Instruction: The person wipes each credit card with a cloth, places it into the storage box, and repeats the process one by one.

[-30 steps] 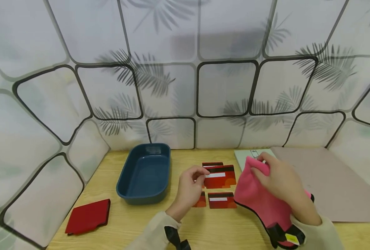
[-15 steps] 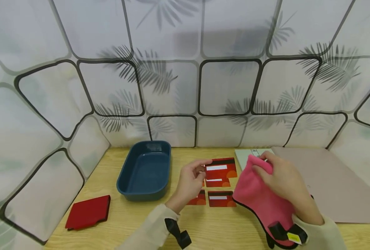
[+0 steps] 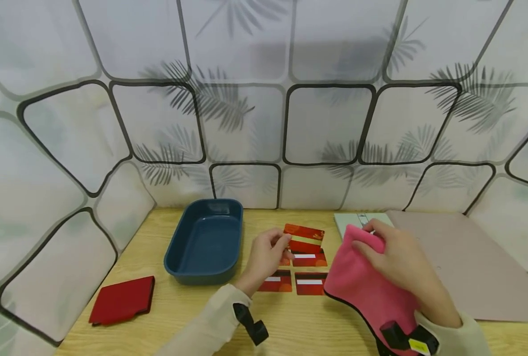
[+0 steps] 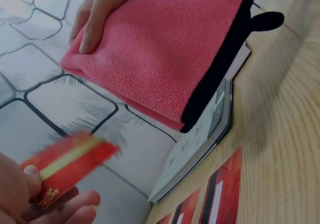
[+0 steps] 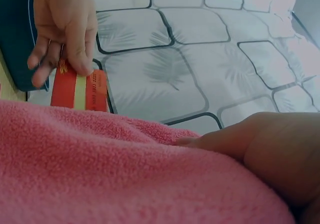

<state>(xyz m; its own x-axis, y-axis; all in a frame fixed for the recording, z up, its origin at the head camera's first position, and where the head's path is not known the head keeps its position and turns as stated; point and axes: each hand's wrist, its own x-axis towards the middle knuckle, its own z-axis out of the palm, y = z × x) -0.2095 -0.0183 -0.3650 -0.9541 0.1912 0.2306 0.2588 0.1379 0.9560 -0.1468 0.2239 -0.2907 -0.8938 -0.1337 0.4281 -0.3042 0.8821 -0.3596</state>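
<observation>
My left hand (image 3: 265,257) pinches a red card (image 3: 305,237) with a gold stripe by its left edge, holding it up off the table; the left wrist view shows that card (image 4: 70,159) slightly blurred. Below it on the wood lie several red cards (image 3: 309,284) with dark stripes and white strips facing up. On the right, my right hand (image 3: 399,257) grips the folded top of a pink cloth (image 3: 366,282) with black edging, which hangs down toward the table. In the right wrist view the pink cloth (image 5: 90,164) covers much of that hand's fingers.
A dark blue tray (image 3: 170,264) stands left of the cards. A red wallet-like case (image 3: 122,300) lies at the far left. A pale green book (image 3: 346,222) and a greyish-pink sheet (image 3: 477,267) lie behind the right hand. A patterned curtain (image 3: 246,123) closes off the back.
The card in my left hand has turned over, from its dark-striped side to its gold-striped side. My right hand keeps its grip on the cloth, which has shifted slightly left.
</observation>
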